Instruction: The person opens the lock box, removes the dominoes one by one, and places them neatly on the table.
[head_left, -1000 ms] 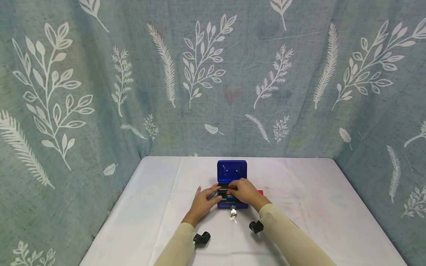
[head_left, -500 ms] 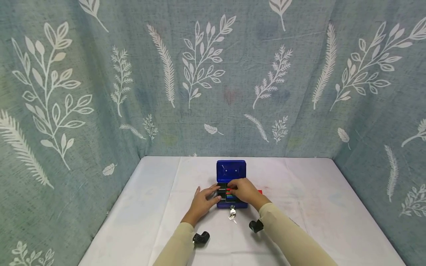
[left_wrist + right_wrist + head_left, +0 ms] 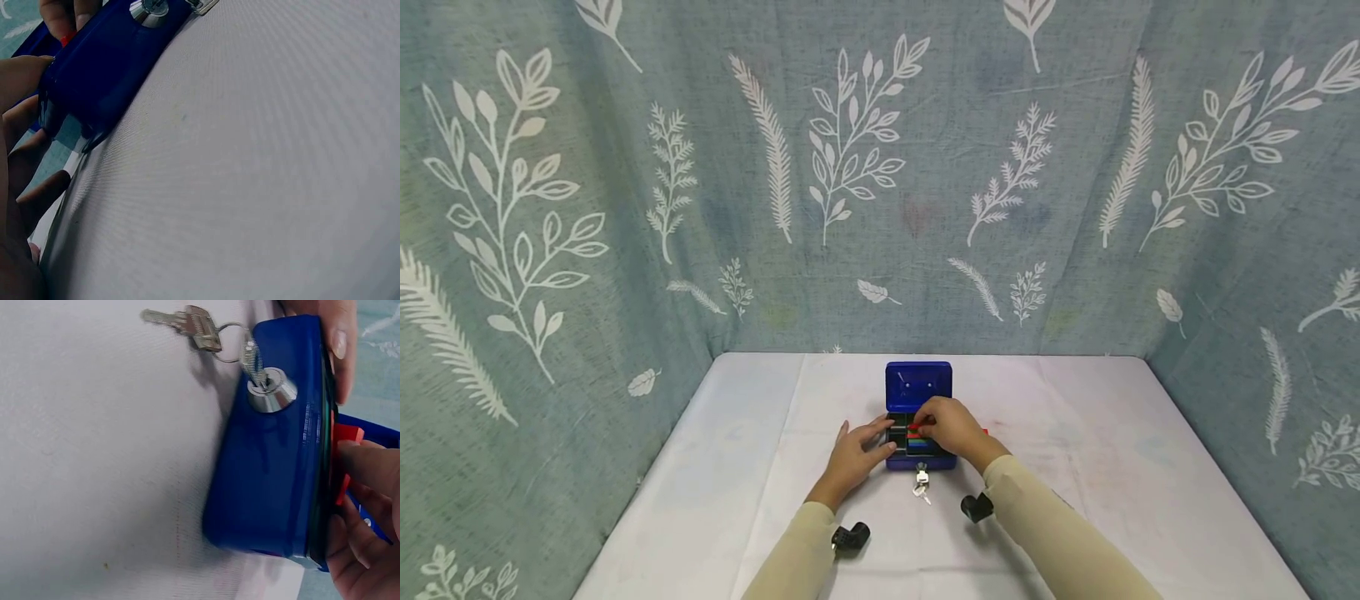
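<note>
A blue metal cash box (image 3: 920, 463) stands with its lid (image 3: 918, 385) raised at the back and a black compartment tray inside. My right hand (image 3: 953, 427) is over the tray, its thumb and fingers pinching a flat red piece (image 3: 350, 432) just above the rim. Red, green and blue strips (image 3: 919, 443) show in the tray under it. My left hand (image 3: 852, 460) touches the box's left side with its fingers extended, thumb at the rim in the left wrist view. From the front lock (image 3: 272, 390) hangs a ring with keys (image 3: 203, 328).
The box rests on a white cloth-covered table (image 3: 790, 533). Just right of it, partly behind my right wrist, a bit of red (image 3: 986, 431) shows. Patterned grey-green curtains (image 3: 880, 300) enclose the back and sides.
My right hand has risen very slightly, and more of the red piece shows at its fingertips. My left hand keeps its place at the box. The whole view has drifted a little.
</note>
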A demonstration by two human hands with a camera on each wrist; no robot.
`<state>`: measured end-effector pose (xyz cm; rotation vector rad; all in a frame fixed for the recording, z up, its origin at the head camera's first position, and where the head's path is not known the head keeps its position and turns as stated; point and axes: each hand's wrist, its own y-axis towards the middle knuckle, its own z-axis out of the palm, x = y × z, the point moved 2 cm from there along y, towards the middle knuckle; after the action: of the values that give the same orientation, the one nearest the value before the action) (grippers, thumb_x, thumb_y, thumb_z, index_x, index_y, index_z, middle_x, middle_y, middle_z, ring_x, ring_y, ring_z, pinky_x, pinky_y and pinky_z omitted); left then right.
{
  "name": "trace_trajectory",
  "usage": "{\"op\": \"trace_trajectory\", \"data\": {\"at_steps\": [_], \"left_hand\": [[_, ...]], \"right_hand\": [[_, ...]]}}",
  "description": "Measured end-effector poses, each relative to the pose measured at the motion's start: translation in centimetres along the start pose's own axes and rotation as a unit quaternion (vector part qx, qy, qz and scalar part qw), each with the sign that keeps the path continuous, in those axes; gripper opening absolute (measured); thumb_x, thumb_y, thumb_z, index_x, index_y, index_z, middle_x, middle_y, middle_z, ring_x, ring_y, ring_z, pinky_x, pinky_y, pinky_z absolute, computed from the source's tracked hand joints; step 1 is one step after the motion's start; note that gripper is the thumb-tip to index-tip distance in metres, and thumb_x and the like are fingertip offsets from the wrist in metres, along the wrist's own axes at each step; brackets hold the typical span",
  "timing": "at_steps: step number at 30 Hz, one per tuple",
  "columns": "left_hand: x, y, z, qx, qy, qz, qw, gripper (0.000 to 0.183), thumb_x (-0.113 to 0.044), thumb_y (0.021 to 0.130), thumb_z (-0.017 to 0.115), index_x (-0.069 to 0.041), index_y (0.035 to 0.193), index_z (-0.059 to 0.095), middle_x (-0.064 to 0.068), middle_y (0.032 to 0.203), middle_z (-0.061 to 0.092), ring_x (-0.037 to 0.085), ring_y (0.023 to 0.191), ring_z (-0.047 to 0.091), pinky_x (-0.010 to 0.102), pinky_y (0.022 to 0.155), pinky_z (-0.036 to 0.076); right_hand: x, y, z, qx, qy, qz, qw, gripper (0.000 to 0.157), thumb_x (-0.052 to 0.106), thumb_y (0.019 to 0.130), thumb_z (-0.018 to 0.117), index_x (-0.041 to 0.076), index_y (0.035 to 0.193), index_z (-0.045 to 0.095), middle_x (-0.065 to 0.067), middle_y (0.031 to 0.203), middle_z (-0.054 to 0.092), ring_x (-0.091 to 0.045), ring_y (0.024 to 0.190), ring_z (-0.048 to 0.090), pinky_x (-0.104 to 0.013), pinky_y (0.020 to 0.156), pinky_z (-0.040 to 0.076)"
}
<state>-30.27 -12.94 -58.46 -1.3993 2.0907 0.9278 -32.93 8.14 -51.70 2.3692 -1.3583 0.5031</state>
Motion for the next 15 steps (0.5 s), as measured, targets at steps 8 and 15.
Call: {"op": "trace_trajectory", "data": {"at_steps": [8,15], "left_hand": [[0.02,0.18,-0.03,0.007,0.010,-0.014,0.9998,0.051,-0.052,0.088,0.063,-0.027,0.133,0.062,-0.011,0.141,0.051,0.018,0.131,0.047,0.051,0.118,0.002],[-0.02,0.11,0.02,0.004,0.003,-0.019,0.9998,0.050,-0.050,0.087,0.065,-0.027,0.132,0.062,-0.012,0.140,0.051,0.018,0.131,0.047,0.050,0.118,0.001]], "right_hand": [[-0.16,0.02,-0.31,0.008,0.030,0.034,0.999,0.006,0.017,0.089,0.072,0.016,0.095,0.072,0.007,0.089,0.068,-0.010,0.085,0.062,-0.035,0.082,0.054],[-0.32,-0.03,-0.72,-0.026,0.022,0.026,0.999,0.010,0.019,0.089,0.072,0.015,0.098,0.074,0.003,0.097,0.070,-0.017,0.095,0.064,-0.040,0.088,0.053]]}}
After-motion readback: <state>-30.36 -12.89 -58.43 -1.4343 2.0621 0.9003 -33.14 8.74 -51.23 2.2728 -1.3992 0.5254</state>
